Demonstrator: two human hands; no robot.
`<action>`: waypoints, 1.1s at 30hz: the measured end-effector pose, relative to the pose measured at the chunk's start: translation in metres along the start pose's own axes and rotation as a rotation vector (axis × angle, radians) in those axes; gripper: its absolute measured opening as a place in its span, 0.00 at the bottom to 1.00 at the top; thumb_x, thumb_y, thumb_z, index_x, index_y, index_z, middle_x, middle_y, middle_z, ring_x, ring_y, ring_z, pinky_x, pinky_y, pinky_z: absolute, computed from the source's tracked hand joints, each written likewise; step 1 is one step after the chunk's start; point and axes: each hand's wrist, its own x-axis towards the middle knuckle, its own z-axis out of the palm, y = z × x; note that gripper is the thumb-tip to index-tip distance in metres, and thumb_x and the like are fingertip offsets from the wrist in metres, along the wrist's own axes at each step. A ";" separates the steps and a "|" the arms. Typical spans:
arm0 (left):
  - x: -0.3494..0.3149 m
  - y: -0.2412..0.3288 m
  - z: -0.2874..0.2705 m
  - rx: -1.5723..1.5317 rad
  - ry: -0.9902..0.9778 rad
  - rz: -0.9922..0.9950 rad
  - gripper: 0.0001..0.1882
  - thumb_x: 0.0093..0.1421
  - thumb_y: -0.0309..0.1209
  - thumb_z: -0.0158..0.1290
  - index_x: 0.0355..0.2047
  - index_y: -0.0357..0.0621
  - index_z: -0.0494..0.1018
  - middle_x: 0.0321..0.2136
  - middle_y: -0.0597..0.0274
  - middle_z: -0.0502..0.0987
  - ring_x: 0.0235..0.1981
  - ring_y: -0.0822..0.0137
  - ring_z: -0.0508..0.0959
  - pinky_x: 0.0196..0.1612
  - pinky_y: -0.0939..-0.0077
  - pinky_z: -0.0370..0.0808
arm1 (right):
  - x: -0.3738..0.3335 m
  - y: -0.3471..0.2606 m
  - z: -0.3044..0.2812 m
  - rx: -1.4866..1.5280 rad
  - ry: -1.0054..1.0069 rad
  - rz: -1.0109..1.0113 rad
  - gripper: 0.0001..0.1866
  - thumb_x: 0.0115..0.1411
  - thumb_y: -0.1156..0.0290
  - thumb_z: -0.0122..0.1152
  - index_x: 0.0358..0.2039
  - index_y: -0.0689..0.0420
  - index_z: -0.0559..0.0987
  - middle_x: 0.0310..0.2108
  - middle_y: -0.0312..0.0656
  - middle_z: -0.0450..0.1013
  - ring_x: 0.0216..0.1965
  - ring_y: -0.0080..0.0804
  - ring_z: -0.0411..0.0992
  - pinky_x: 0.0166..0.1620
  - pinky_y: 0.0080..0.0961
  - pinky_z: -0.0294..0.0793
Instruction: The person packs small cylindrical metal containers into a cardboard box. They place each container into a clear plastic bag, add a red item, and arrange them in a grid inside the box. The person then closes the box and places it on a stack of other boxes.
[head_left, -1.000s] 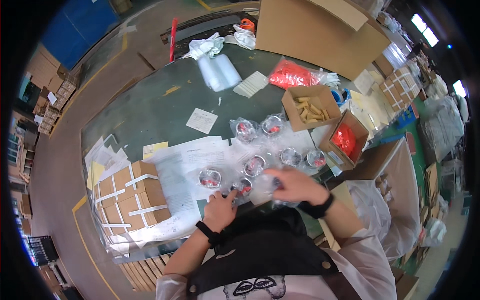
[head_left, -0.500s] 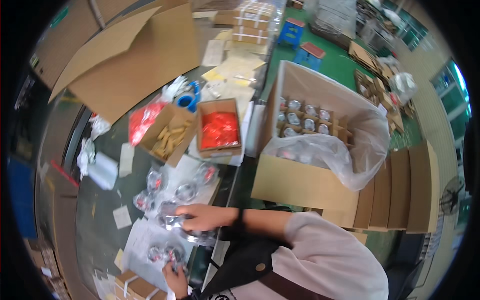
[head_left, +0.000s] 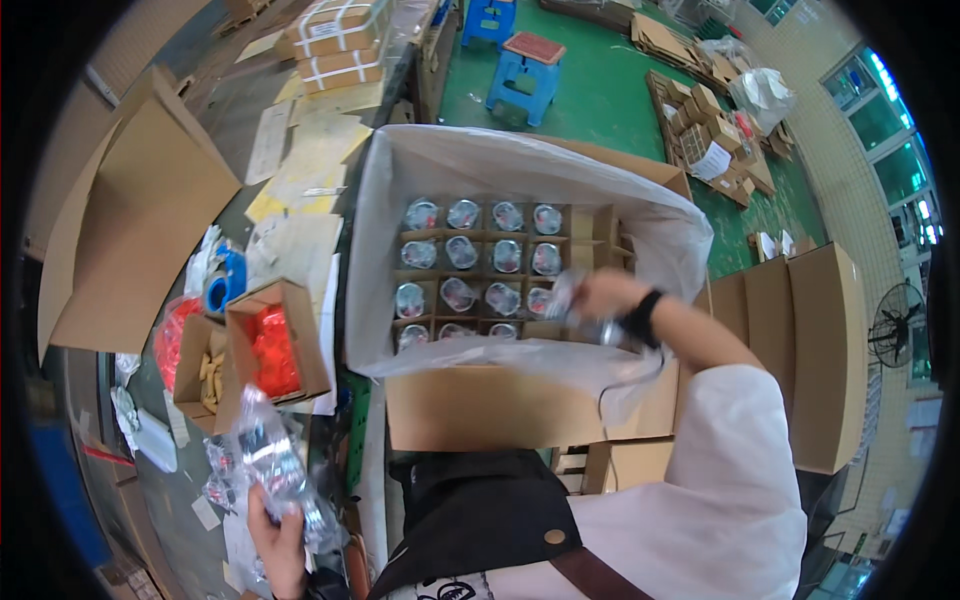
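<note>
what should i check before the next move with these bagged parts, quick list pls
1. Left hand gripping bagged parts: ok
2. Right hand at the lined carton: ok
3. Right hand's grip secure: cannot tell, blurred
4. Plastic liner open at the top: ok
5. Bare divider cells available: ok, some show far right
6. Nearest packed parts fully visible: not ok, liner edge partly covers them

Silver shows through a clear plastic package (head_left: pixel 272 452), and silver bagged pieces (head_left: pixel 460 252) flecked with red stand out against a tan grid of dividers (head_left: pixel 588 222). The box liner (head_left: pixel 660 215) is milky white. Bright orange-red parts (head_left: pixel 273 352) glow beside a blue roll (head_left: pixel 216 292) and pale yellow sheets (head_left: pixel 312 172). White straps criss-cross brown cartons (head_left: pixel 340 72). A blue stool (head_left: pixel 528 85) with a reddish-brown top contrasts with the green floor (head_left: pixel 615 110). The apron (head_left: pixel 480 510) is black, the sleeve (head_left: pixel 735 430) white.
</note>
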 end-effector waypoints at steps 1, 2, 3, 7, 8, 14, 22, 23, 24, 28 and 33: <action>0.023 0.021 0.022 0.004 -0.038 0.001 0.21 0.58 0.28 0.54 0.52 0.37 0.66 0.44 0.63 0.71 0.44 0.72 0.69 0.50 0.76 0.66 | -0.013 0.002 0.033 0.128 -0.235 -0.052 0.20 0.53 0.58 0.55 0.42 0.55 0.81 0.36 0.52 0.78 0.36 0.46 0.76 0.42 0.39 0.75; 0.048 0.039 0.048 0.010 -0.089 -0.002 0.19 0.56 0.27 0.56 0.48 0.37 0.69 0.41 0.65 0.72 0.43 0.72 0.70 0.50 0.75 0.66 | -0.046 -0.018 0.043 0.139 -0.422 -0.108 0.20 0.55 0.59 0.54 0.46 0.54 0.80 0.35 0.50 0.79 0.36 0.42 0.76 0.43 0.37 0.74; 0.072 0.056 0.073 0.014 -0.202 0.026 0.18 0.57 0.27 0.55 0.48 0.37 0.69 0.41 0.65 0.72 0.43 0.72 0.70 0.50 0.75 0.67 | -0.076 -0.016 0.069 0.423 -0.582 -0.154 0.26 0.54 0.54 0.55 0.51 0.53 0.77 0.45 0.52 0.76 0.46 0.46 0.74 0.51 0.38 0.71; 0.158 0.075 0.194 0.177 -0.613 0.276 0.16 0.58 0.30 0.56 0.46 0.39 0.71 0.40 0.58 0.74 0.42 0.65 0.73 0.47 0.72 0.69 | -0.147 -0.018 0.070 0.464 -0.829 -0.115 0.27 0.53 0.57 0.55 0.53 0.55 0.75 0.44 0.51 0.76 0.46 0.40 0.74 0.51 0.36 0.70; 0.173 0.069 0.227 0.264 -0.701 0.357 0.16 0.58 0.31 0.56 0.45 0.40 0.72 0.40 0.54 0.75 0.42 0.61 0.75 0.46 0.71 0.70 | -0.156 -0.010 0.061 0.539 -0.723 -0.099 0.27 0.53 0.57 0.55 0.52 0.56 0.75 0.43 0.51 0.76 0.45 0.40 0.74 0.50 0.36 0.71; 0.191 -0.089 0.359 0.704 -1.043 0.243 0.21 0.50 0.42 0.58 0.42 0.45 0.76 0.39 0.45 0.79 0.41 0.46 0.78 0.45 0.58 0.74 | -0.146 -0.039 -0.025 1.456 0.116 0.013 0.14 0.58 0.72 0.49 0.44 0.60 0.74 0.30 0.33 0.70 0.34 0.20 0.68 0.41 0.22 0.70; 0.080 -0.136 0.289 0.956 -1.490 0.093 0.21 0.55 0.45 0.56 0.48 0.53 0.73 0.43 0.49 0.77 0.47 0.49 0.76 0.48 0.56 0.72 | -0.006 -0.025 0.071 0.596 0.097 0.386 0.25 0.51 0.56 0.55 0.47 0.57 0.77 0.47 0.57 0.74 0.48 0.53 0.73 0.50 0.41 0.72; 0.081 -0.140 0.285 0.963 -1.500 0.070 0.21 0.56 0.45 0.56 0.48 0.53 0.73 0.44 0.50 0.77 0.48 0.50 0.76 0.48 0.56 0.72 | 0.000 -0.025 0.091 0.581 0.099 0.395 0.26 0.51 0.57 0.56 0.48 0.56 0.77 0.47 0.56 0.74 0.49 0.52 0.73 0.51 0.41 0.72; 0.082 -0.144 0.281 0.967 -1.514 0.048 0.21 0.56 0.45 0.55 0.48 0.54 0.73 0.44 0.52 0.77 0.49 0.51 0.76 0.48 0.57 0.72 | 0.003 -0.023 0.111 0.565 0.100 0.406 0.26 0.51 0.57 0.56 0.49 0.56 0.76 0.48 0.56 0.74 0.50 0.52 0.72 0.52 0.40 0.72; 0.086 -0.129 0.268 0.983 -1.474 0.065 0.21 0.57 0.46 0.55 0.49 0.56 0.72 0.45 0.53 0.76 0.50 0.51 0.75 0.48 0.56 0.73 | 0.006 -0.025 0.117 0.615 0.211 0.493 0.35 0.47 0.53 0.62 0.55 0.58 0.71 0.47 0.62 0.73 0.50 0.56 0.72 0.53 0.40 0.71; 0.101 -0.063 0.282 0.730 -1.282 0.105 0.19 0.58 0.47 0.54 0.44 0.51 0.73 0.41 0.51 0.75 0.44 0.49 0.76 0.45 0.59 0.72 | 0.081 0.018 0.042 1.179 0.761 0.649 0.37 0.45 0.56 0.65 0.49 0.71 0.69 0.46 0.60 0.72 0.49 0.48 0.73 0.51 0.37 0.71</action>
